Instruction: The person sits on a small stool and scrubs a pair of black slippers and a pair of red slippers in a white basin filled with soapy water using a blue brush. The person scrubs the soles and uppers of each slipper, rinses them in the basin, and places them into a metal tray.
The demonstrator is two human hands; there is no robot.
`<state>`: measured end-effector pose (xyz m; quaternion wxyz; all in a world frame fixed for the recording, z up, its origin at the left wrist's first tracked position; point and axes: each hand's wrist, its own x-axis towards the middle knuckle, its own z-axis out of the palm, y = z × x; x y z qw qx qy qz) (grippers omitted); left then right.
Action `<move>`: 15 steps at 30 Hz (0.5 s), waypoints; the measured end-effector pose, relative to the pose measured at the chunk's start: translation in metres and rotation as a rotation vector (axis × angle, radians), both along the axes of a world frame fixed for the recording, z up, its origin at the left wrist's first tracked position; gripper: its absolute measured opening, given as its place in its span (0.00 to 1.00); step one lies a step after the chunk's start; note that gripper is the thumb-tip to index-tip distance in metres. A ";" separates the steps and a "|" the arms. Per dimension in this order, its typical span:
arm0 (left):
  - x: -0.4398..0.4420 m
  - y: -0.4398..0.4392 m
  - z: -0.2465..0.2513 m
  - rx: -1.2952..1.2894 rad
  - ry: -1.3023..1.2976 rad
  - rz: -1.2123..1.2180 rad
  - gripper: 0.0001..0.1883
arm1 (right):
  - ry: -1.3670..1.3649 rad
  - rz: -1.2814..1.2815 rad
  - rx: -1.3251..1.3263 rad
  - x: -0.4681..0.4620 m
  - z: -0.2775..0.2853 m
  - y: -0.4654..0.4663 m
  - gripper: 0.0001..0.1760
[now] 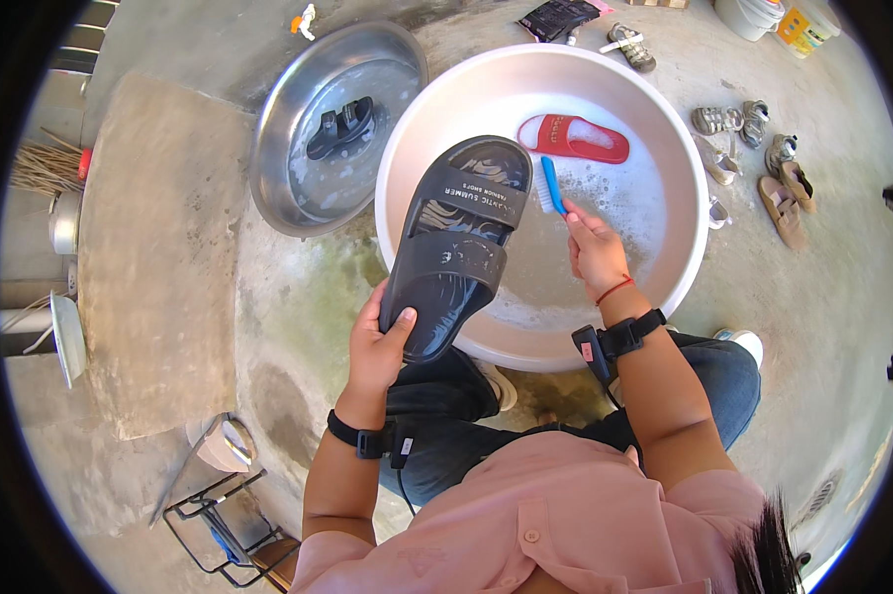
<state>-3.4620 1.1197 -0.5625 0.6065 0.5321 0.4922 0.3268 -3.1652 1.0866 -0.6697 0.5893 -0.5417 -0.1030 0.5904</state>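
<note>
My left hand (pixel 379 341) grips the heel end of a black two-strap slide sandal (pixel 468 256), its footbed facing up and its toe end over the basin. In my right hand (pixel 595 249) is a blue-handled scrub brush (pixel 552 187) with white bristles, held just right of the sandal's toe end without plainly touching it. Beneath both is a large pale plastic basin (pixel 684 275) of soapy water. A red slide sandal (pixel 586 139) lies in the suds at the basin's far side. Another dark sandal (pixel 340 128) sits in shallow water inside a metal basin (pixel 268 178) at the left.
Several shoes, among them a brown pair (pixel 782 211) and a grey sandal (pixel 717 119), stand on the concrete floor to the right. Two buckets (pixel 747 16) are at the top right. A twig broom (pixel 45 167) and a folding metal frame (pixel 223 531) are on the left.
</note>
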 end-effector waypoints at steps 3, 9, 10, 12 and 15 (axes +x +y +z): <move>0.004 -0.003 -0.002 -0.028 -0.021 -0.010 0.25 | -0.228 -0.079 0.167 0.009 0.040 0.001 0.26; 0.006 -0.013 0.003 -0.020 0.000 -0.060 0.24 | -0.224 -0.006 0.234 0.041 0.065 0.006 0.23; 0.006 -0.015 0.005 -0.020 0.016 -0.074 0.24 | -0.259 -0.007 0.189 0.044 0.065 0.009 0.25; 0.008 -0.019 0.008 -0.017 0.039 -0.111 0.24 | -0.469 0.053 0.098 0.043 0.064 0.014 0.29; 0.011 -0.023 0.013 -0.013 0.051 -0.155 0.25 | -0.668 0.053 0.100 0.037 0.062 0.019 0.37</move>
